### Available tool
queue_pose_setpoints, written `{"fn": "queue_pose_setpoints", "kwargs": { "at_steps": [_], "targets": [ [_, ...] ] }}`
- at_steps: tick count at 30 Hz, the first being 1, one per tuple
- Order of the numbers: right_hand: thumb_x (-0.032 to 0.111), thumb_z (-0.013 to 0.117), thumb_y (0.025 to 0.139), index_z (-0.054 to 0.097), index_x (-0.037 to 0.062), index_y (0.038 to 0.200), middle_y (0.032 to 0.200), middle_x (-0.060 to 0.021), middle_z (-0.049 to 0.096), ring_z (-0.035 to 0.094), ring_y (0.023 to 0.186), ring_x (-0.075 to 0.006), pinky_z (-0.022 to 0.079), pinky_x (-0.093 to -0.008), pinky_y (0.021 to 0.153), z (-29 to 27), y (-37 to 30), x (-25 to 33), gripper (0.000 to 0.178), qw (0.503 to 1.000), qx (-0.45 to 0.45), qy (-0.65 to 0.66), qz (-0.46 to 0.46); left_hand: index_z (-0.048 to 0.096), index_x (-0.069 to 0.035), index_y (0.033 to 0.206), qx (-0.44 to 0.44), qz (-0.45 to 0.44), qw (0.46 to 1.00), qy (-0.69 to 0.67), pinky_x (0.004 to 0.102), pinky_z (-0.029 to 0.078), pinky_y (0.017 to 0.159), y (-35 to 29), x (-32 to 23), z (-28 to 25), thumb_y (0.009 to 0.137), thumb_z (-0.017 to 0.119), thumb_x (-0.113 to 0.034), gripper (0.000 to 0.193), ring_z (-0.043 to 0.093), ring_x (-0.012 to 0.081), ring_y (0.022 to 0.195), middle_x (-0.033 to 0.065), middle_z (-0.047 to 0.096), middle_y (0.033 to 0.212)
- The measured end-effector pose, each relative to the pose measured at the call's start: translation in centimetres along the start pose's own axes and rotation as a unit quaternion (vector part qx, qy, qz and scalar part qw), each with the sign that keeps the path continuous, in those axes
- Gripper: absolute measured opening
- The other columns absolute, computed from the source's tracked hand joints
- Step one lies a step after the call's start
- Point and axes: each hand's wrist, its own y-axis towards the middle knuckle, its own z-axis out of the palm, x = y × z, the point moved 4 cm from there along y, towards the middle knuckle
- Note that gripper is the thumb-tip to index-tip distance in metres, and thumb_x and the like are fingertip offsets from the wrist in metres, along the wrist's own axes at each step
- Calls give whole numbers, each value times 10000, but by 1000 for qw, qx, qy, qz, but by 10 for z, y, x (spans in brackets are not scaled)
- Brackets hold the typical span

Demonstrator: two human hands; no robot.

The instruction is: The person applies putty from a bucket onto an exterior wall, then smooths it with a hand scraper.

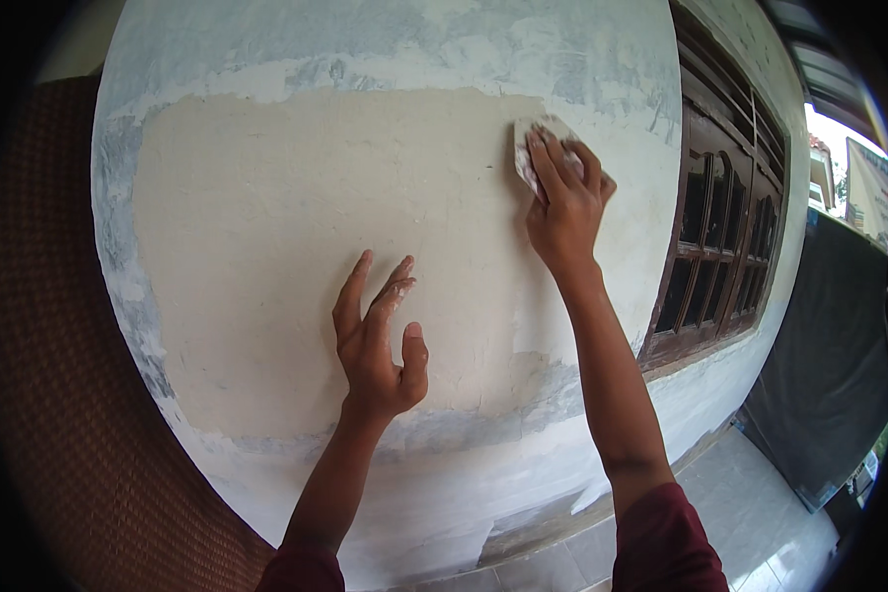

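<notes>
My right hand point(569, 202) grips a flat, whitish, blotchy piece point(526, 158) with angular edges; I cannot tell its exact kind. The fingers press it against the wall near the upper right edge of a large cream patch point(296, 197). Lower and to the left, my left hand point(377, 340) is raised in front of the patch with its fingers apart, holding nothing. White smears mark some of its fingers. Whether it touches the wall cannot be made out. Around the patch, the wall point(395, 39) is pale blue and white with uneven streaks.
A dark brown wooden window point(715, 217) with glass panes is set in the wall at right. Brown woven matting point(79, 375) hangs along the left. Grey floor tiles point(730, 503) lie below, and a dark sheet point(819, 345) hangs at far right.
</notes>
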Motion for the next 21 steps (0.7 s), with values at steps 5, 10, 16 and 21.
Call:
{"fn": "queue_pose_setpoints", "kwargs": {
  "at_steps": [5,10,16,21],
  "targets": [
    [7,673,743,647,157,1280,1309,3,647,502,1249,-275,335,-493,938,5,-7,6,558,1000,10,12,-7,572,43,1183,-20,-13,1000,1,457,291,1134,-2,-3,4,896,497,-106,332,391,387,1414,182,690,1236],
    [-12,667,731,635,160,1303,1332,11,634,491,1258,-282,325,-511,948,-7,-44,10,598,999,43,5,7,540,44,1229,-13,-17,1000,8,462,341,1132,-8,-2,-2,895,486,-80,360,374,398,1424,219,662,1255],
    [-13,676,759,628,160,1307,1316,4,639,501,1249,-282,335,-512,958,9,0,8,577,1000,14,11,1,534,38,1235,-24,-27,999,-6,461,353,1126,-11,2,1,921,482,-104,349,370,386,1430,222,657,1253],
    [7,696,773,666,131,1241,1304,-9,658,502,1269,-276,323,-481,938,1,-44,8,485,1000,23,10,11,516,29,1295,-4,-26,1000,13,487,404,1114,-15,-8,-8,949,469,-115,379,364,401,1430,213,613,1317]
  ]
}}
